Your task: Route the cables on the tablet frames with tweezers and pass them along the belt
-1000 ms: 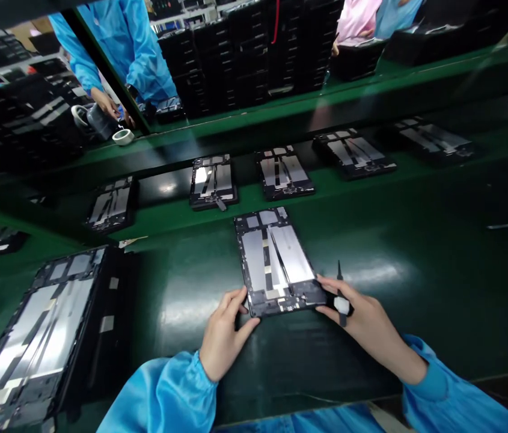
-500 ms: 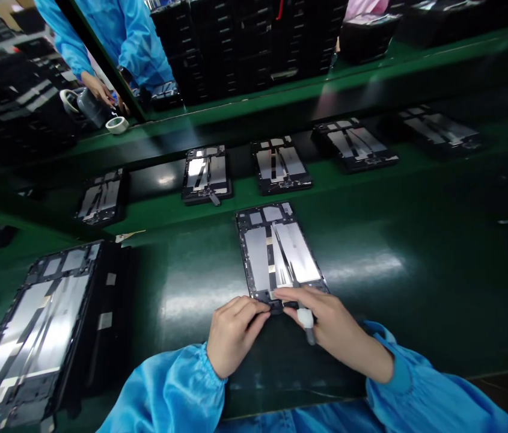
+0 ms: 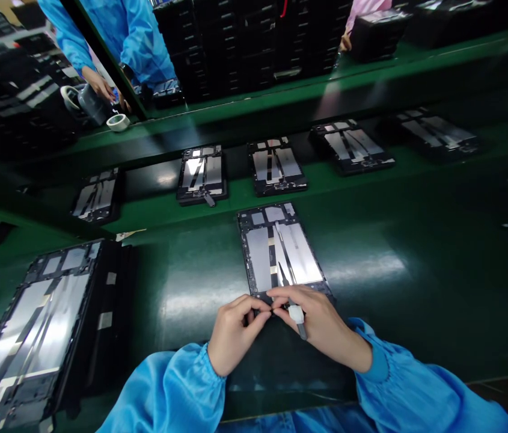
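An opened tablet [image 3: 281, 252] lies back-up on the green bench in front of me, with silver battery cells and dark boards showing. My left hand [image 3: 233, 334] is curled, its fingertips pinching at the tablet's near edge. My right hand [image 3: 321, 325] meets it there and holds a thin black tool with a white band [image 3: 296, 313], tip pointing over the tablet. Both sleeves are blue.
A stack of open tablets [image 3: 32, 331] sits at my left. Several more tablets [image 3: 202, 174] lie along the conveyor belt behind. A co-worker in blue [image 3: 113, 42] stands across it beside tape rolls [image 3: 118, 122]. Black trays [image 3: 244, 48] are stacked at the back.
My right hand has slid left from the tablet's near right corner to the middle of its near edge, meeting my left hand. The tool's tip now lies over the tablet.
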### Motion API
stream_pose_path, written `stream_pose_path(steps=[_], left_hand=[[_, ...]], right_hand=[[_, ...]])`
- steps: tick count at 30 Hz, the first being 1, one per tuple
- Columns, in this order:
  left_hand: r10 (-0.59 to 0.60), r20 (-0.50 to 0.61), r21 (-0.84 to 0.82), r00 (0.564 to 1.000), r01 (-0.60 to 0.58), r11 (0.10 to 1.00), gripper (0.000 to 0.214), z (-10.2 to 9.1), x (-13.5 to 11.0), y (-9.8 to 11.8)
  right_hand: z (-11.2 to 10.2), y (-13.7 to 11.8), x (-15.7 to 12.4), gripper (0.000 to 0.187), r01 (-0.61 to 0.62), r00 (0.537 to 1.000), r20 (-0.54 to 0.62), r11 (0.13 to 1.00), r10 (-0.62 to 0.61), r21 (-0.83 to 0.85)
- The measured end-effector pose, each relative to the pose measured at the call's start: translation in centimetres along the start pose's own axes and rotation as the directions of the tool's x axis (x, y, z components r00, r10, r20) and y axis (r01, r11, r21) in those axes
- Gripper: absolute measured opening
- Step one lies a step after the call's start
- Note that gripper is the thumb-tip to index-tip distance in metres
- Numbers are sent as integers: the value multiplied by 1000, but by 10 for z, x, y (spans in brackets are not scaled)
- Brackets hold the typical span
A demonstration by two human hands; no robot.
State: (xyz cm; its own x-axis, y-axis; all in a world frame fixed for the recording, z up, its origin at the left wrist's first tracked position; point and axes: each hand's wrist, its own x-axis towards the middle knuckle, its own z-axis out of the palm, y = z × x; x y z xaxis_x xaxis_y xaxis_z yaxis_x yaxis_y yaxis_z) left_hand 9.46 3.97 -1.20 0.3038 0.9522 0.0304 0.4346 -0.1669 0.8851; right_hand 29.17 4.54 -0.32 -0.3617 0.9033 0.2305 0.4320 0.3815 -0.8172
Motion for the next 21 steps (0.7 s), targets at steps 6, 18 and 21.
stream_pose_path(steps=[6, 18, 21], left_hand=[[-104, 41, -159, 994, 109, 981, 9, 0, 3, 1], [187, 40, 190, 981, -191, 963, 11, -8, 0, 0], [156, 60, 230, 986, -166, 959, 11, -7, -2, 2]], right_hand=[[-1, -1, 1, 25, -6, 1000, 16, 1000, 6, 1], [-3, -1, 1, 34, -13, 997, 82, 1000, 13, -7], [-3, -3, 0, 37, -27, 993, 114, 1000, 29, -11]])
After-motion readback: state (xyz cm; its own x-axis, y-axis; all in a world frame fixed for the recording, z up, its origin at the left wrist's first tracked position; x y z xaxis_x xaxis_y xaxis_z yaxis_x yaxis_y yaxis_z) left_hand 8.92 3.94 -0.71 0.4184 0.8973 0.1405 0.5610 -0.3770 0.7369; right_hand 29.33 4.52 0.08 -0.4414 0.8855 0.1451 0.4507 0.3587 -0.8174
